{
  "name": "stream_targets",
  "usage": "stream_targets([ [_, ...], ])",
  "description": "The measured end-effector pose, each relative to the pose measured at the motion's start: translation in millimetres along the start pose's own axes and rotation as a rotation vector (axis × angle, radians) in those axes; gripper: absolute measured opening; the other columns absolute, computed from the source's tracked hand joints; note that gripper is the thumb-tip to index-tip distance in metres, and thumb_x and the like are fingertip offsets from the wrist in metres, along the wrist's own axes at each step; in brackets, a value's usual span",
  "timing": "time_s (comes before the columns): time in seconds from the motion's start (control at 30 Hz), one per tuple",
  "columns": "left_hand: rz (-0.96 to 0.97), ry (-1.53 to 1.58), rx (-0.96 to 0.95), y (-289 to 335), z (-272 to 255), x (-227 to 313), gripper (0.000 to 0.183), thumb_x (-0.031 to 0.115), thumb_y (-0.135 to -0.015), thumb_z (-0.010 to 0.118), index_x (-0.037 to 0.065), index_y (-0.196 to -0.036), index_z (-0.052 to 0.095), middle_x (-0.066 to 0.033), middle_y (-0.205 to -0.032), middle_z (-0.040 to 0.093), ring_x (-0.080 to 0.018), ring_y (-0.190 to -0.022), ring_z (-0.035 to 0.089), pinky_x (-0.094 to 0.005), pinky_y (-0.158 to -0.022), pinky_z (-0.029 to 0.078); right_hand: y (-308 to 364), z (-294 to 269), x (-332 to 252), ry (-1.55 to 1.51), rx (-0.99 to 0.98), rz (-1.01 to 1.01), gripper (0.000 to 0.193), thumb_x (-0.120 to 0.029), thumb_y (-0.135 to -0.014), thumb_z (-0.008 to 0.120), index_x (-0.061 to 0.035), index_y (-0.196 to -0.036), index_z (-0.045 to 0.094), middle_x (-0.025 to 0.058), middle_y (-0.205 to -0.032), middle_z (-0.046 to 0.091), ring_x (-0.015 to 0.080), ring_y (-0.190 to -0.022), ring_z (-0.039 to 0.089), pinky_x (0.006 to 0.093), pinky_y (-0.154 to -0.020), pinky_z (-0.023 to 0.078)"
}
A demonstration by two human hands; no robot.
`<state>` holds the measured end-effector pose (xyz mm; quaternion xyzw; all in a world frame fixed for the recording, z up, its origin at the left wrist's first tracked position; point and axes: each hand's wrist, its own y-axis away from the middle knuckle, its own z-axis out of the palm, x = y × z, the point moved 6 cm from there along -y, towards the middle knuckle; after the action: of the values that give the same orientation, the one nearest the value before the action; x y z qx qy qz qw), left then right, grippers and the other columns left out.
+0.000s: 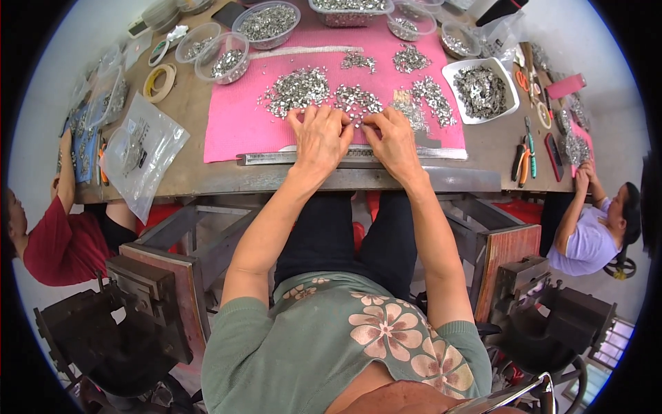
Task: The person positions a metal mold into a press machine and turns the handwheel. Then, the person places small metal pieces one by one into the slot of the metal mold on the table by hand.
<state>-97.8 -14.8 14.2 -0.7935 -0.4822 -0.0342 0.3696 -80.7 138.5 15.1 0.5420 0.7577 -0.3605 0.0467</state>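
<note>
My left hand (321,136) is over the front of a pink mat (227,131), its fingers curled down and its fingertips drawn together. Close beside it, my right hand (392,140) has its thumb and fingertips pressed together. Anything between the fingers is too small to make out. Just beyond my fingertips lies a small pile of shiny metal pieces (357,101). A larger pile of metal pieces (298,91) spreads beyond my left hand. Flat, pale silver strips (412,114) lie beyond my right hand. Below both wrists runs a long metal rail (276,158) along the mat's front edge.
A white square dish (511,103) of metal pieces stands at the right. Clear tubs (266,24) line the back. Tape (159,83) and a plastic bag (141,155) lie left, pliers (529,148) right. A person in red (69,238) and another in lilac (586,238) work at the sides.
</note>
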Motion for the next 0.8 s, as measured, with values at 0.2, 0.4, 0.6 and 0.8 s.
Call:
stream_targets([
  [0.2, 0.025, -0.040, 0.000, -1, -1, 6, 0.011, 0.017, -0.082, 0.077, 0.012, -0.088, 0.071, 0.0001, -0.085, 0.065, -0.0219, -0.089, 0.059, -0.0500, -0.099, 0.032, -1, 1, 0, 0.053, -0.022, -0.052, 0.013, -0.009, -0.082, 0.075, -0.0058, -0.092, 0.069, 0.0102, -0.089, 0.058, 0.0303, -0.088, 0.059, 0.0430, -0.079, 0.046],
  [0.4, 0.030, 0.038, -0.054, -2, 3, -1, 0.009, 0.016, -0.081, 0.075, 0.012, -0.086, 0.070, -0.0029, -0.088, 0.063, -0.0232, -0.093, 0.058, -0.0531, -0.099, 0.030, -5, -1, -2, 0.060, -0.037, -0.117, 0.010, -0.008, -0.085, 0.072, -0.0039, -0.091, 0.065, 0.0118, -0.089, 0.058, 0.0321, -0.088, 0.058, 0.0430, -0.080, 0.046],
  [0.6, 0.108, 0.197, -0.096, 2, -19, 10, 0.008, 0.014, -0.085, 0.075, 0.010, -0.090, 0.071, -0.0007, -0.083, 0.064, -0.0204, -0.085, 0.060, -0.0467, -0.100, 0.031, 4, -23, -4, -0.080, -0.071, -0.052, 0.011, -0.004, -0.085, 0.073, -0.0018, -0.091, 0.064, 0.0124, -0.087, 0.059, 0.0328, -0.085, 0.059, 0.0416, -0.077, 0.047],
  [0.8, 0.179, 0.317, -0.154, 18, -18, 25, 0.011, 0.014, -0.084, 0.076, 0.009, -0.090, 0.069, -0.0023, -0.083, 0.062, -0.0201, -0.084, 0.059, -0.0448, -0.100, 0.032, 29, -35, -20, -0.050, -0.117, -0.097, 0.012, -0.002, -0.084, 0.072, -0.0018, -0.093, 0.064, 0.0117, -0.091, 0.059, 0.0318, -0.087, 0.058, 0.0408, -0.078, 0.047],
])
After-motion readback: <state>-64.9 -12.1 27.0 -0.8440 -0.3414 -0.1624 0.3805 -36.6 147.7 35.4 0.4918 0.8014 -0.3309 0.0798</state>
